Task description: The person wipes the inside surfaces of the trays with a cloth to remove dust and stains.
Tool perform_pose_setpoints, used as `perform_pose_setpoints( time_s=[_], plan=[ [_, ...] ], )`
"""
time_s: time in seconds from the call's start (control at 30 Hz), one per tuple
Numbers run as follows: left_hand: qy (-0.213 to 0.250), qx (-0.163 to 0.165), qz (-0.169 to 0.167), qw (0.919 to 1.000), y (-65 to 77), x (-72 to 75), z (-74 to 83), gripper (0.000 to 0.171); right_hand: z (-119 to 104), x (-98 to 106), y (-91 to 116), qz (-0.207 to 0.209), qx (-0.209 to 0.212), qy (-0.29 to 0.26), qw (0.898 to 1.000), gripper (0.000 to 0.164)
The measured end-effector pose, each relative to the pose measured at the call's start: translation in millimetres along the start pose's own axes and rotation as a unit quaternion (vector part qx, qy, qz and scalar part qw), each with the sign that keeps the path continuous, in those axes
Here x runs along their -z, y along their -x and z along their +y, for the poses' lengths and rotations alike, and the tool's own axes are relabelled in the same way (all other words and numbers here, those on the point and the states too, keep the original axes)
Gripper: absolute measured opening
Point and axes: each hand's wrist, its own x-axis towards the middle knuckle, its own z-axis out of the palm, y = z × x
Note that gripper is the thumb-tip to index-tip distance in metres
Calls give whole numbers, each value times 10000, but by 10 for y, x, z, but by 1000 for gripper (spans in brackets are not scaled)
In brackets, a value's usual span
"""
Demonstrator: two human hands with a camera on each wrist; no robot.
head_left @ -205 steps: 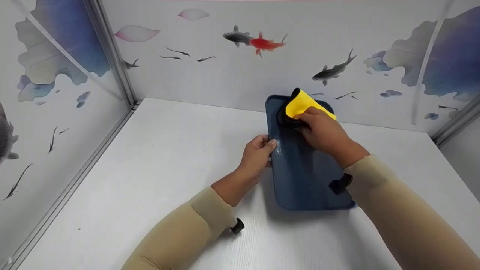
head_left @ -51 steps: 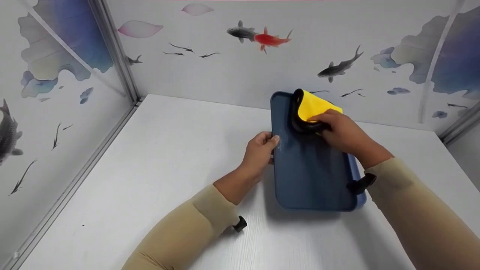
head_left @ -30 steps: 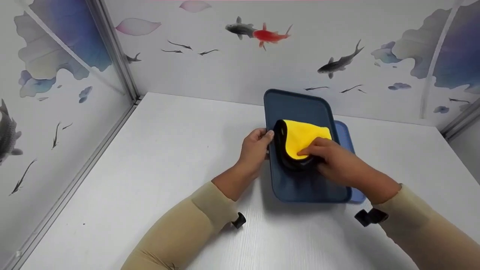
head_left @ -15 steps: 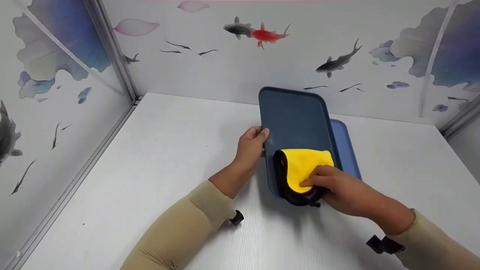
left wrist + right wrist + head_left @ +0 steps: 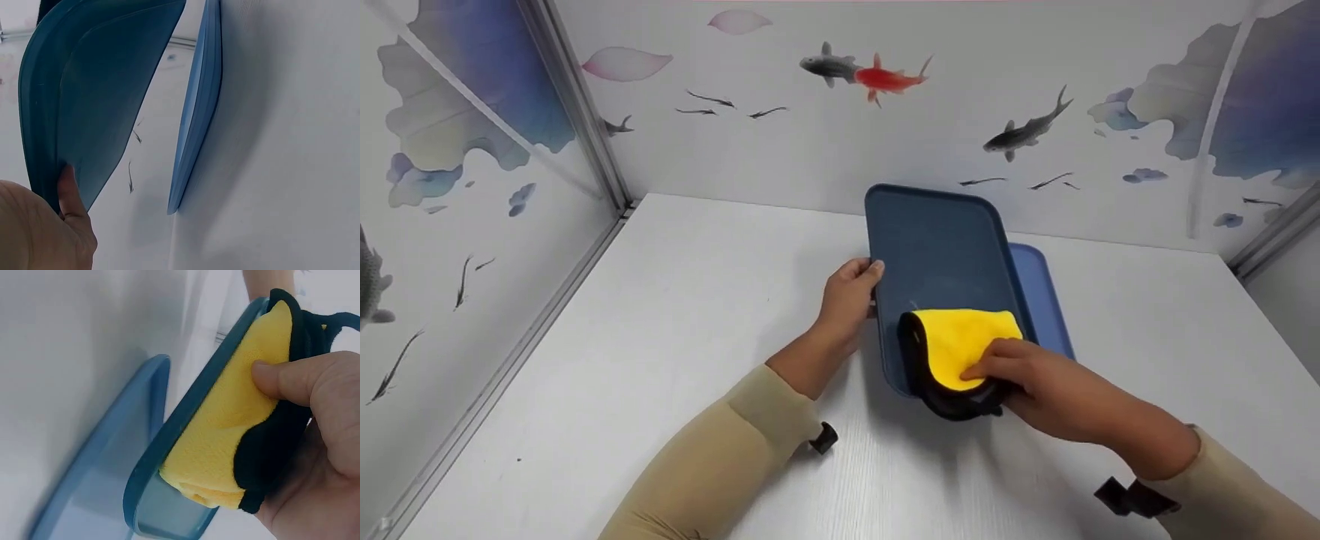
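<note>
A dark blue rectangular tray [image 5: 941,247] is held tilted above the table. My left hand [image 5: 844,300] grips its left edge, thumb on the face; the left wrist view shows fingers [image 5: 70,194] on its underside. In my right hand [image 5: 1057,386] is a folded yellow cloth [image 5: 964,341] with black edging, pressed on the tray's lower part. The right wrist view has the thumb on the yellow side of the cloth [image 5: 225,422]. Faint whitish marks show on the tray just above the cloth. The cloth hides the tray's near end.
A lighter blue tray [image 5: 1039,289] lies on the white table [image 5: 697,315] behind and right of the held one, partly covered by it. White panels printed with fish [image 5: 1027,135] stand at the back and left. A tiny dark speck [image 5: 519,459] lies at the left.
The cloth has travelled from the dark tray's far end down to its near end. White marks at its left have faded. The lighter tray behind has come more into sight.
</note>
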Motion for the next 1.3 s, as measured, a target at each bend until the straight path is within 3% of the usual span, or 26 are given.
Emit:
perform_pose_setpoints(
  time_s=[0.1, 0.23, 0.4, 0.53, 0.73, 1.0, 1.3],
  plan=[
    [20, -19, 19, 10000, -1, 75, 2, 33, 8, 73, 18, 66, -82, -75, 9999, 56],
    [-88, -2, 105, 9999, -2, 192, -1, 34, 83, 175, 54, 553, 38, -358, 9978, 54],
    [-387, 148, 313, 9986, -25, 368, 21, 36, 202, 285, 118, 1173, 172, -1040, 9875, 47],
    [-544, 281, 439, 9972, -71, 533, 87, 38, 260, 369, 193, 1486, 49, -1487, 9776, 43],
    [-717, 412, 528, 9952, -148, 760, 175, 39, 304, 469, 331, 2044, -408, -1209, 9705, 41],
    [-780, 646, 506, 9936, -212, 984, 220, 42, 382, 489, 475, 2203, -967, -1098, 9644, 39],
    [-1391, 888, 390, 9855, -356, 1255, 311, 47, 478, 426, 541, 1964, -1374, -1040, 9653, 33]
  ],
)
